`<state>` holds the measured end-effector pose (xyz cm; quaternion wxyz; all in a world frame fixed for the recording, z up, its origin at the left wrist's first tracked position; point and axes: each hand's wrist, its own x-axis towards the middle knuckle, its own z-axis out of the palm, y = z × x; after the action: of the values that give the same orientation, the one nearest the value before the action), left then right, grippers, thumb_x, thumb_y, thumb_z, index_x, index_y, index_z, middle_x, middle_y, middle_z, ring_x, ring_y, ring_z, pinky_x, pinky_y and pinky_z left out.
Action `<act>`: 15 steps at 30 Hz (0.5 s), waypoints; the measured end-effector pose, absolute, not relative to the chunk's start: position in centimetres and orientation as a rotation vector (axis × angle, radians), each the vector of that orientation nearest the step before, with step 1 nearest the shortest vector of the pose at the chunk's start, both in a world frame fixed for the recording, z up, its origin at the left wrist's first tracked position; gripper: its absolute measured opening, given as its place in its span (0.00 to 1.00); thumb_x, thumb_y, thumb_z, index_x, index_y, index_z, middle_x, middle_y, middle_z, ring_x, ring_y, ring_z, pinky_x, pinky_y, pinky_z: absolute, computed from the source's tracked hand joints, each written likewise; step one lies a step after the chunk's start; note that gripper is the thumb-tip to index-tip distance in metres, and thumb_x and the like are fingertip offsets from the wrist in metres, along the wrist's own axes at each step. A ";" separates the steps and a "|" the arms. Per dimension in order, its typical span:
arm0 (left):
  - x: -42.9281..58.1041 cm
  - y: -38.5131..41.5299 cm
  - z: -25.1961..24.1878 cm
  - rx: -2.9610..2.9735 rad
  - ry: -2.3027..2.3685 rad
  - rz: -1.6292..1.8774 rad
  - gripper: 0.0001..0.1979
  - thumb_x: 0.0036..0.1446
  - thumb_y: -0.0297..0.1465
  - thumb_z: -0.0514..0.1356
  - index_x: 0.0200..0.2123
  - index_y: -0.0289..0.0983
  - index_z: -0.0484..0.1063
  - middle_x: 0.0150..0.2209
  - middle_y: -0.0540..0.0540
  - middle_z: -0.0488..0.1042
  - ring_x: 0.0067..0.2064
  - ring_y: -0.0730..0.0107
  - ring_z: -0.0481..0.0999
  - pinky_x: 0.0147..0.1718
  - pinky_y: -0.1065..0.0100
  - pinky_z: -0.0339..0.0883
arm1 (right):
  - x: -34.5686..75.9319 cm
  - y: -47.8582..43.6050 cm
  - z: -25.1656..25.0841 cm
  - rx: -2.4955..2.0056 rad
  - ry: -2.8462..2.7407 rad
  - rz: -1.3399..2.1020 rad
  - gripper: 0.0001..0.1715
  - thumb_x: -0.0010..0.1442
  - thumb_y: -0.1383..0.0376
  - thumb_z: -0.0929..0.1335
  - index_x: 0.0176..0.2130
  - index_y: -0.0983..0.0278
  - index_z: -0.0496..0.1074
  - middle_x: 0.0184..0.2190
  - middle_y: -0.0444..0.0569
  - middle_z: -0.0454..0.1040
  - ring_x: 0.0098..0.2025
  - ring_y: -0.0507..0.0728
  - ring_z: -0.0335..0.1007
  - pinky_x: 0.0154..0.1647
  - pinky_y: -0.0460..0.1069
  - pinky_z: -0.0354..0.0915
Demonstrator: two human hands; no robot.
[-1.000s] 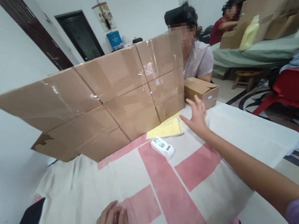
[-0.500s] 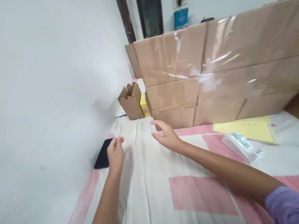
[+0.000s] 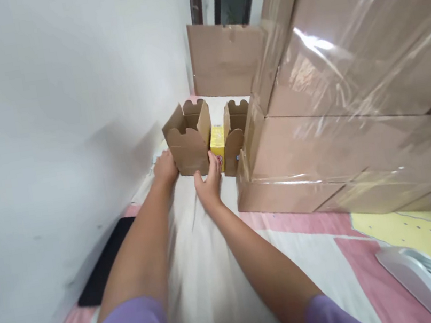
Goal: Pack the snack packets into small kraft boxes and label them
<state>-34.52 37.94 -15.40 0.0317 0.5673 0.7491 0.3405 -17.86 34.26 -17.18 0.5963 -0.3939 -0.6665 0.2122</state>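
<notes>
A small open-topped cardboard box (image 3: 189,152) with raised, notched flaps stands close to the wall. My left hand (image 3: 165,168) presses against its lower left side, the fingertips partly hidden there. Around its lower right front corner is my right hand (image 3: 209,179), thumb at the front and fingers along the side. A yellow box (image 3: 217,138) stands just right of it, partly behind my right fingers. Beyond that is a second open cardboard box (image 3: 233,145), beside the large carton.
A large taped cardboard carton (image 3: 303,153) fills the right side. A cardboard panel (image 3: 227,60) stands at the back. A black phone-like slab (image 3: 105,264) lies by the white wall (image 3: 52,126). Yellow sheets (image 3: 416,234) and a white plastic item (image 3: 414,272) lie at lower right.
Both hands have reached forward from above the cloth to the sides of the small cardboard box. The view has moved closer, and the second open box now shows.
</notes>
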 end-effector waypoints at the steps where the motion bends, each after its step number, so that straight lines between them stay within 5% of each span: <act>1: -35.1 38.4 -15.9 1.748 2.279 1.105 0.16 0.64 0.34 0.59 0.52 0.34 0.72 0.53 0.37 0.77 0.60 0.49 0.72 0.62 0.48 0.61 | -17.9 34.3 -17.4 -0.919 -1.544 0.497 0.41 0.59 0.67 0.64 0.70 0.64 0.55 0.69 0.60 0.61 0.73 0.63 0.53 0.74 0.63 0.53; 5: -36.4 38.8 -17.4 1.686 2.166 1.410 0.13 0.66 0.37 0.58 0.46 0.34 0.74 0.44 0.43 0.80 0.54 0.57 0.74 0.58 0.54 0.64 | -18.2 34.4 -17.3 -0.931 -1.488 0.615 0.39 0.60 0.66 0.65 0.69 0.63 0.58 0.69 0.59 0.61 0.72 0.64 0.55 0.72 0.62 0.56; 10: -36.6 38.8 -17.4 1.527 2.006 1.862 0.19 0.72 0.42 0.53 0.56 0.35 0.71 0.51 0.43 0.78 0.55 0.60 0.75 0.58 0.52 0.67 | -18.3 34.8 -17.5 -0.849 -1.508 0.747 0.36 0.58 0.66 0.66 0.65 0.63 0.61 0.67 0.58 0.63 0.70 0.62 0.58 0.73 0.60 0.54; 15: -35.9 38.9 -16.8 1.449 1.825 2.060 0.24 0.69 0.48 0.56 0.54 0.34 0.71 0.52 0.41 0.76 0.55 0.60 0.76 0.57 0.52 0.69 | -18.7 35.6 -18.2 -0.800 -1.479 0.950 0.39 0.60 0.63 0.68 0.67 0.61 0.55 0.68 0.58 0.63 0.69 0.62 0.61 0.70 0.62 0.60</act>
<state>-35.94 38.90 -16.81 0.0157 0.4660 0.5867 0.6621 -18.72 35.58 -18.19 0.5688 -0.3406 -0.6299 0.4045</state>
